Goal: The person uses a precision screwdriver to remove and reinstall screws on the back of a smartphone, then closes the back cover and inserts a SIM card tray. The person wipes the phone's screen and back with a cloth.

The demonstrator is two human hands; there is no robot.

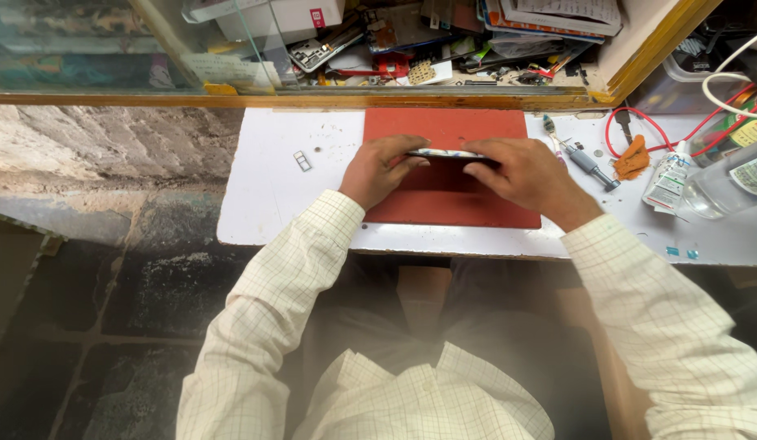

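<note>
Both my hands hold a thin flat phone-like slab (445, 153) edge-on, just above a red mat (452, 200) on the white worktop (268, 191). My left hand (380, 169) grips its left end with fingers curled over the top. My right hand (521, 173) grips its right end, thumb underneath. The slab's face is hidden from me; only its narrow edge shows.
A small metal tray piece (302, 160) lies left of the mat. To the right lie a grey screwdriver (592, 167), an orange cloth scrap (632, 159), a small white bottle (667, 179), a clear bottle (724, 183) and red and white cables (680, 138). A cluttered glass shelf (394, 41) runs behind.
</note>
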